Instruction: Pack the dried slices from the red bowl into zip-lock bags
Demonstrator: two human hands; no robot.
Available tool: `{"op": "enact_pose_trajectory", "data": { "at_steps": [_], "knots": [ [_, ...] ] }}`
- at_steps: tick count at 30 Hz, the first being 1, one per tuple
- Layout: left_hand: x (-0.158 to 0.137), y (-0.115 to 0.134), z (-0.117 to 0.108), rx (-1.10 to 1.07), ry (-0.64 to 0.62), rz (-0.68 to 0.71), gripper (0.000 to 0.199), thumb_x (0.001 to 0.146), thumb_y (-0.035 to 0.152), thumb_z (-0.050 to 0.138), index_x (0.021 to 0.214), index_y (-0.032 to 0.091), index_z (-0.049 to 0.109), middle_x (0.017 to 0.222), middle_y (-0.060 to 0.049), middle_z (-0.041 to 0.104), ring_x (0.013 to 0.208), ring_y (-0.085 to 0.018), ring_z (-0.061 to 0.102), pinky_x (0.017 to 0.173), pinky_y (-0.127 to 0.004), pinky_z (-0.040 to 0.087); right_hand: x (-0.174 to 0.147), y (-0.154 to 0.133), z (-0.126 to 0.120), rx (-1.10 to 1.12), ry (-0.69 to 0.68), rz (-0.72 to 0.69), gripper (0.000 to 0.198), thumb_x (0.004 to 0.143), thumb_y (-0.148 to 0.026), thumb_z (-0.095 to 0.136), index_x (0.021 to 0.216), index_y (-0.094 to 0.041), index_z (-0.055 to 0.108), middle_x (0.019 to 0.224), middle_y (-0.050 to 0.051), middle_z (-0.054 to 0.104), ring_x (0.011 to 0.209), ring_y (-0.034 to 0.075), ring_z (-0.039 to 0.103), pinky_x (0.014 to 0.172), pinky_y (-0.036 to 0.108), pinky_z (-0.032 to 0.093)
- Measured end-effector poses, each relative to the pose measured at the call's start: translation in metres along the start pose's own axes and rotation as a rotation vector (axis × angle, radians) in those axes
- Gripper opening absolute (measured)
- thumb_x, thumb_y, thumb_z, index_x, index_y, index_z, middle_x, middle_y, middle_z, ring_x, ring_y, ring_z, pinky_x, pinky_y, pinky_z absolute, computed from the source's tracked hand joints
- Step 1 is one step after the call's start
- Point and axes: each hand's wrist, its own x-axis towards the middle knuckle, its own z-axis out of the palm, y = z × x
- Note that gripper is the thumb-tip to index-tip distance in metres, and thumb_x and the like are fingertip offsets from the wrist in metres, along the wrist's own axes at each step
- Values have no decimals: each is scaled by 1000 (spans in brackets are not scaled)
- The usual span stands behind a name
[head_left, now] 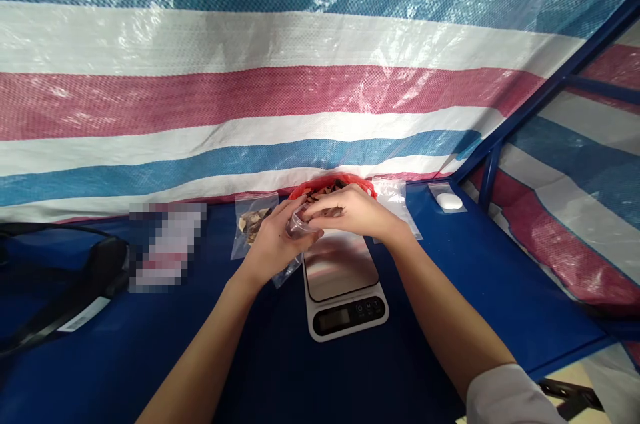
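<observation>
My left hand (274, 237) is closed around the mouth of a clear plastic bag (290, 269), which hangs down beside the scale. My right hand (345, 211) reaches over from the right, its fingers drawn together at the bag's opening; what they pinch is hidden. Under both hands stands a white digital kitchen scale (343, 271) with a shiny plate and a dark display. Just behind my right hand lies an open red plastic bag (369, 185) of brown dried pieces. Left of my left hand, a clear zip bag (243, 247) holds pale and dark dried slices.
Clear, flat plastic bags (393, 191) lie right of the red bag. Farther right is a white oval object (449, 201) on a small bag. A black strap-like device (100, 271) and a blurred-out packet (170, 244) occupy the left. Striped tarpaulin (250, 97) walls the blue table (480, 264).
</observation>
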Motion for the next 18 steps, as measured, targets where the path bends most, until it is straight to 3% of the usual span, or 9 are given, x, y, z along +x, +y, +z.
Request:
{"op": "enact_pose_trajectory", "data": {
  "at_steps": [4,7,13,18],
  "knots": [
    [0,-3,-6,-33,40,-2,61,83,43,77,138,22,61,124,-11,72,114,-29,68,101,-46,54,-5,15,-8,219,76,-12,19,88,-30,74,104,-25,82,101,2,81,85,19,75,83,31,59],
    [1,-6,-12,-43,70,-46,59,83,49,77,134,22,64,124,-10,73,115,-30,68,101,-46,55,-7,29,-14,246,115,25,23,87,-36,74,107,-25,81,105,3,81,85,20,76,80,32,60],
    [2,-9,-19,-3,93,-165,65,79,59,78,131,23,66,124,-10,73,115,-32,68,106,-50,51,-4,39,-14,-112,46,159,21,92,-35,70,108,-27,81,98,2,81,82,19,74,76,28,52],
    [2,-9,-19,-4,78,-200,68,78,62,78,131,22,66,124,-9,73,115,-32,68,107,-49,51,4,35,3,-440,-82,190,25,99,-36,58,111,-30,79,112,2,79,97,22,71,72,29,47]
  ]
}}
